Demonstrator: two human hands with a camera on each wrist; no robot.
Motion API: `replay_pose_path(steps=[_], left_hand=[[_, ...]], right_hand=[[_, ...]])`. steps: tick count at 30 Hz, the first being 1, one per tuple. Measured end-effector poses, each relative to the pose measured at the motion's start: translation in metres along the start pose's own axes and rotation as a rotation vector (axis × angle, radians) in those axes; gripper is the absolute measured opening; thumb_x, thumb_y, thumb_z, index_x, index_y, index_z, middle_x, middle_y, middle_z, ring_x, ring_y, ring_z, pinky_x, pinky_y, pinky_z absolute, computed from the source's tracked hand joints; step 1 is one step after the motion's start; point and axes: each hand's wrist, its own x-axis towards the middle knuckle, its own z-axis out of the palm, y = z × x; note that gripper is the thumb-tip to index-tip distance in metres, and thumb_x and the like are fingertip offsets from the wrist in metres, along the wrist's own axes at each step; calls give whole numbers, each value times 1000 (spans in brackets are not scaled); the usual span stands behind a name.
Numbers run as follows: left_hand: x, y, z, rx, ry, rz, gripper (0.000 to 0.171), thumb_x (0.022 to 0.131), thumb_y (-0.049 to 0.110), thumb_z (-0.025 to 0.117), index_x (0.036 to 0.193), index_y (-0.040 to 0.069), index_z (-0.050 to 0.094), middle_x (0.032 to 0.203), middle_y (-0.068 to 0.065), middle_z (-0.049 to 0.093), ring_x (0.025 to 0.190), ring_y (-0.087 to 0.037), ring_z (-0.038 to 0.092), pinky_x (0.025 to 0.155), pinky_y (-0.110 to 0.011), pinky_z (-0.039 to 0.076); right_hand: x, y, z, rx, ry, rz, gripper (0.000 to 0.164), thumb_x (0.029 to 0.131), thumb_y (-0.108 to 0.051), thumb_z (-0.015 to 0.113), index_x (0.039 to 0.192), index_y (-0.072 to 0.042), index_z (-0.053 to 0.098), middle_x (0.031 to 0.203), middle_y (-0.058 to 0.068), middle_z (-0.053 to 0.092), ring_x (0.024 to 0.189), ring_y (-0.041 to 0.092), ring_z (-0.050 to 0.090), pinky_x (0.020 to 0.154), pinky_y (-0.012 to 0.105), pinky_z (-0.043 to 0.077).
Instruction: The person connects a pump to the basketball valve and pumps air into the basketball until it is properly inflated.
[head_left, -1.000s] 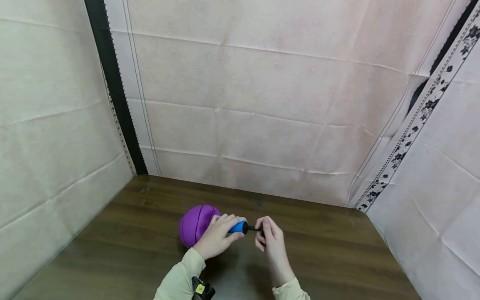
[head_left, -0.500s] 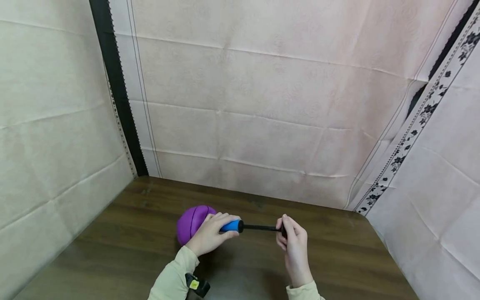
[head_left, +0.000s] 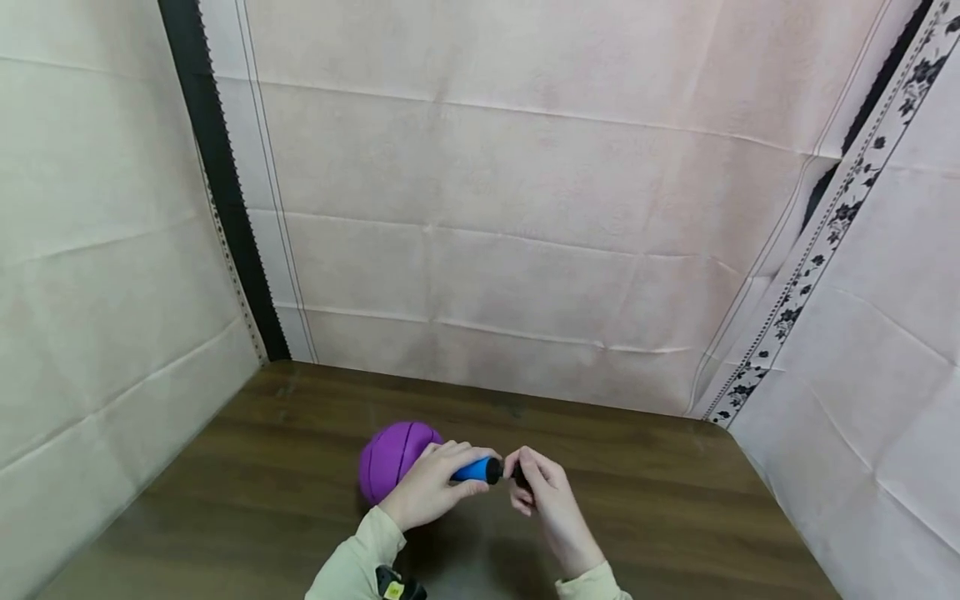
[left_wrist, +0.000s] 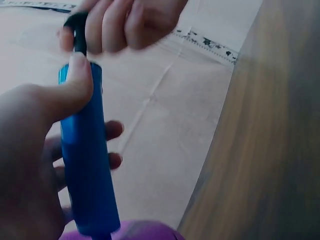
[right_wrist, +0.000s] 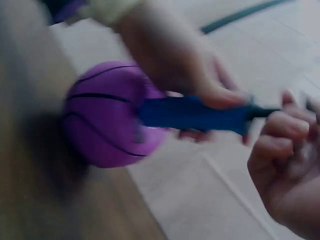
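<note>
- As the left hand [head_left: 435,486] grips the blue cylindrical pump [head_left: 472,470], lower centre, the right hand [head_left: 547,498] pinches its black handle [left_wrist: 77,29].
- Likely step: inflating the purple grooved ball [head_left: 393,460]; next calls for an outward pull.

In the head view, the left hand [head_left: 437,488] hid part of the purple ball [head_left: 393,462] and much of the blue pump [head_left: 472,471]; the right hand [head_left: 546,496] covered most of the black handle [head_left: 522,477]. The lower edge cut off both sleeves [head_left: 356,560]. The left wrist view cropped the ball; the right wrist view was blurred.
</note>
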Motion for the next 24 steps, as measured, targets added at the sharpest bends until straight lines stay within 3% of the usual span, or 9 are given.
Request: replay_pose_path(steps=[2, 6, 9, 13, 17, 21, 24], left_hand=[[-1, -4, -2, -8, 4, -6, 35, 93, 45, 58, 128, 37, 57, 104, 14, 63, 95, -5, 53, 89, -37, 37], [-3, -14, -9, 6, 62, -18, 35, 92, 45, 59, 127, 39, 57, 108, 13, 65, 95, -5, 55, 89, -38, 37], [-4, -17, -11, 13, 102, -28, 35, 91, 42, 62, 126, 38, 59, 112, 13, 66, 97, -7, 56, 87, -37, 36], [-2, -11, -5, 2, 91, -13, 35, 92, 40, 62, 126, 38, 57, 114, 13, 66, 101, -9, 57, 88, -37, 36], [-1, -2, 4, -43, 45, 19, 35, 93, 38, 61, 128, 36, 56, 114, 11, 65, 102, -10, 56, 90, -41, 36], [-1, 0, 7, -52, 17, 49, 36, 94, 41, 58, 129, 34, 56, 111, 12, 64, 101, -8, 55, 92, -43, 36], [-2, -5, 4, -17, 35, 56, 37, 93, 44, 56, 129, 37, 55, 109, 14, 64, 100, -6, 56, 91, -41, 36]], right_hand=[[-4, -10, -11, 4, -61, 6, 40, 107, -35, 33, 95, -8, 59, 62, -7, 41, 52, 3, 38, 47, 24, 28], [-11, -26, -30, 41, -120, -113, 40, 108, -27, 25, 97, -15, 63, 62, -8, 43, 51, 8, 33, 45, 33, 18], [-14, -29, -35, 74, -158, -179, 36, 108, -20, 25, 100, -13, 59, 63, -7, 41, 50, 14, 28, 45, 34, 17], [-10, -19, -28, 111, -260, -137, 27, 107, -16, 29, 102, -13, 55, 65, -7, 42, 51, 12, 32, 46, 34, 22], [-5, -5, -21, 115, -349, -30, 28, 108, -20, 29, 103, -13, 56, 67, -8, 46, 55, 7, 40, 49, 35, 28], [-5, 1, -22, 81, -375, -47, 29, 108, -17, 29, 105, -6, 56, 69, -6, 47, 57, 8, 41, 50, 38, 29], [-8, -5, -27, 51, -358, -73, 29, 107, -15, 29, 108, -1, 55, 72, -6, 50, 59, 6, 43, 48, 32, 31]])
